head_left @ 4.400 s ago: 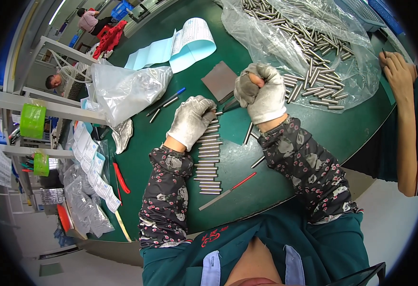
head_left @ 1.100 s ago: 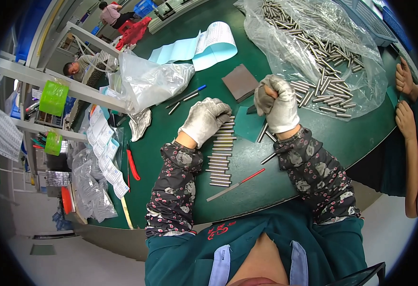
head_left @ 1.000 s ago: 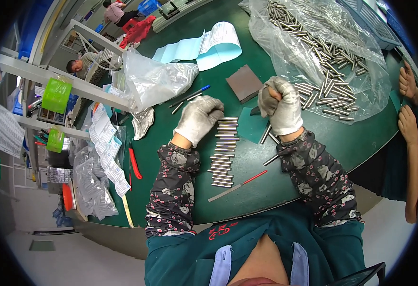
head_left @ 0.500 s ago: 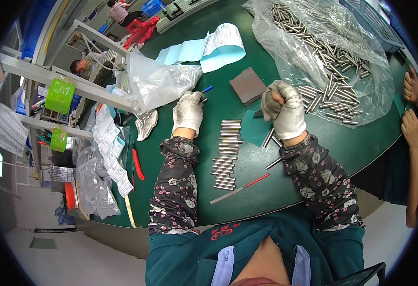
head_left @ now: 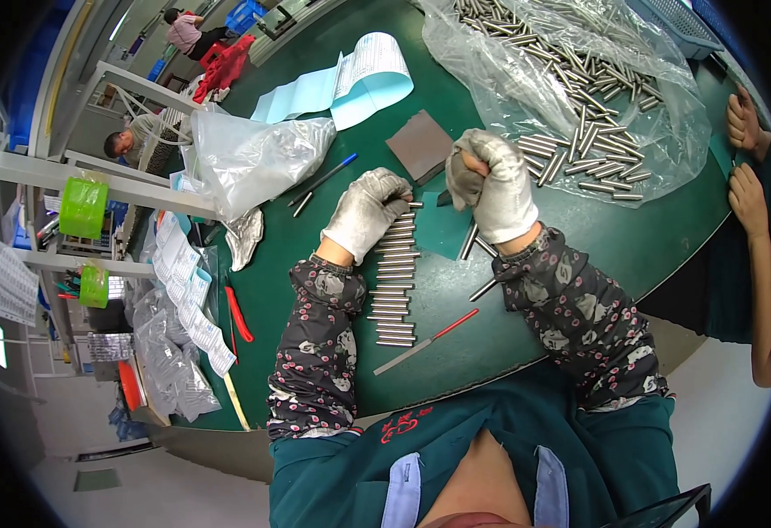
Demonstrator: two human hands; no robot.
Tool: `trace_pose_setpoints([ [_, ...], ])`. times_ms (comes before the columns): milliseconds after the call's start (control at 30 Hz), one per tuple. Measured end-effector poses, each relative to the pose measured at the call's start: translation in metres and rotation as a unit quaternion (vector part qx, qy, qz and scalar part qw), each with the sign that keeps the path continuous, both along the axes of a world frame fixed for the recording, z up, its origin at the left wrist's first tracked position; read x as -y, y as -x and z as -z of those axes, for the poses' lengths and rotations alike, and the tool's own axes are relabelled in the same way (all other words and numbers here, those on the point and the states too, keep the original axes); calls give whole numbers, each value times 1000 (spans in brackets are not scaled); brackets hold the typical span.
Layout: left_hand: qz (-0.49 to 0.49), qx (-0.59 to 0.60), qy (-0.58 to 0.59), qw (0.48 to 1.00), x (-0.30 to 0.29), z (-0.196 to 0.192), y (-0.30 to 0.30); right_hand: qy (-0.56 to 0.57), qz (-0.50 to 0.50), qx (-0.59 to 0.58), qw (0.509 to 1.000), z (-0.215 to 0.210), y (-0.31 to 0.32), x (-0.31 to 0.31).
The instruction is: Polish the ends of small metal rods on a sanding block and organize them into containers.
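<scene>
Metal rods [head_left: 394, 277] lie side by side in a neat column on the green table [head_left: 315, 290], likely so you can count them. Your left hand [head_left: 366, 211] rests loosely curled on the column's top. Your right hand [head_left: 489, 183] is clenched, seemingly around a rod, though the glove hides it. Clear bag of loose rods [head_left: 579, 79] sits beyond; pale blue sheets [head_left: 350, 84] far left.

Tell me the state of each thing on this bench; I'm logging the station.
Left gloved hand: resting on the row's top end.
Right gloved hand: fisted, raised.
Row of short steel rods: lined up flat.
Clear plastic bag of rods: open, spread out.
Red-handled file: lying flat.
</scene>
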State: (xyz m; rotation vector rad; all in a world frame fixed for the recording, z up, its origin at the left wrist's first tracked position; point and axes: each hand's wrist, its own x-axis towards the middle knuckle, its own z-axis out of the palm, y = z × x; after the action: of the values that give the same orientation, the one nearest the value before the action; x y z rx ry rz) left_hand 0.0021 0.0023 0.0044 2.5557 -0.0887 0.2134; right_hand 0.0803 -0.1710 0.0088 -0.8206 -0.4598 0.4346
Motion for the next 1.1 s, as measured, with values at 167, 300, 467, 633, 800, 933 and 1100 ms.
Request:
trace_pose_setpoints([
  [167,-6,-6,-2,1000,1,-3,1,15,3,-6,1000,2,-1,-2],
  [300,-18,-14,15,1000,-1,-14,12,7,-2,-9,1000,-1,1,-1],
  [467,-260,49,-214,940,-36,-14,42,2,-1,-17,1000,-4,1,4],
  [633,-345,-77,-396,847,-60,-4,53,5,-4,-12,1000,-3,0,0],
  [800,-174,24,-183,967,-46,0,39,21,7,-10,1000,-8,1,3],
  [933,-48,85,-42,994,-20,-1,17,1,-6,-26,1000,-2,-2,0],
  [1100,-23,57,26,998,-16,10,8,-3,-11,-26,1000,-2,1,2],
])
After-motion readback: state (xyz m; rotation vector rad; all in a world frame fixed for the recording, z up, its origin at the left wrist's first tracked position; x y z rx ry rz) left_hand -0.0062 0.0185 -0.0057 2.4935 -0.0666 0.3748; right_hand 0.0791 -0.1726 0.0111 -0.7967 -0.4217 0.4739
